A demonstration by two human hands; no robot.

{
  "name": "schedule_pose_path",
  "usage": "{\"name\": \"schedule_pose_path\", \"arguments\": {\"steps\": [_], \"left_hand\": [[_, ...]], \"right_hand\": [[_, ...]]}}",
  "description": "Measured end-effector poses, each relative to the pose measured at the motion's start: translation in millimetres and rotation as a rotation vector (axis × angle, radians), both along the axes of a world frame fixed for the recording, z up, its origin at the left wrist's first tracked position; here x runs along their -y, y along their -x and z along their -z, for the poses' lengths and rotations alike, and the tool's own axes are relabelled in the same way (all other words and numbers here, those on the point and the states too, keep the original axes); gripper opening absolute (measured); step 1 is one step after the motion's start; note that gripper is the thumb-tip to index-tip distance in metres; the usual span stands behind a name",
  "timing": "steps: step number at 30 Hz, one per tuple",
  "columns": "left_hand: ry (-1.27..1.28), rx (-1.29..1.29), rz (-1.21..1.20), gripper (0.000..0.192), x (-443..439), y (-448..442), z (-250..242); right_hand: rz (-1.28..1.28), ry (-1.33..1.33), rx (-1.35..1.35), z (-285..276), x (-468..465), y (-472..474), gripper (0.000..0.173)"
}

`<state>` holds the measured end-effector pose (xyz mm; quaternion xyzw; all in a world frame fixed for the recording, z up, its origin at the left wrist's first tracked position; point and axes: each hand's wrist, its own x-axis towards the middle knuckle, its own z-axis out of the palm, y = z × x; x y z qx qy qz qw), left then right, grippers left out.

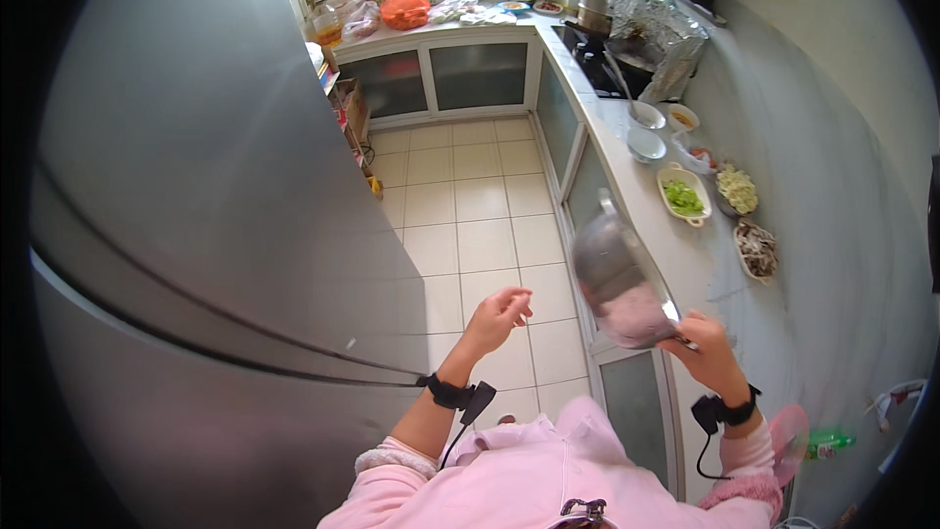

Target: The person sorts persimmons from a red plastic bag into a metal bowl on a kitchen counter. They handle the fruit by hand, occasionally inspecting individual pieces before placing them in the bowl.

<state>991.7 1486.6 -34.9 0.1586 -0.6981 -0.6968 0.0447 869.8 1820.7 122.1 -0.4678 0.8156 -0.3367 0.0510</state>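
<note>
My right hand (703, 347) grips the near rim or handle of a round metal pot (604, 258), which is tilted and blurred, over the counter's front edge. Inside the pot's near part shows a pinkish patch, perhaps a reflection; I cannot tell what it is. My left hand (501, 319) holds nothing, its fingers loosely bent and apart, over the tiled floor to the left of the pot. Beyond the pot, on the counter, stands a cream dish of chopped green vegetables (683, 197).
A metal refrigerator (242, 198) fills the left side. Along the right counter (646, 235) stand a dish of sliced mushrooms (756, 250), a bowl of chopped cabbage (736, 189), white bowls (647, 145) and a black cooktop (598, 66) with a steamer pot (593, 9). A red plastic bag (405, 5) sits on the far counter.
</note>
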Motion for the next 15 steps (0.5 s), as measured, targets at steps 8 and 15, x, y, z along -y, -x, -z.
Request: {"name": "schedule_pose_path", "arguments": {"steps": [8,15], "left_hand": [[-0.139,0.073,-0.33,0.088,169,105,38],[0.07,0.416,-0.496,0.059,342,249,7]], "right_hand": [[-0.411,-0.076,-0.375,121,214,172,0.011],[-0.585,-0.025,-0.423,150,435,335,0.009]]}}
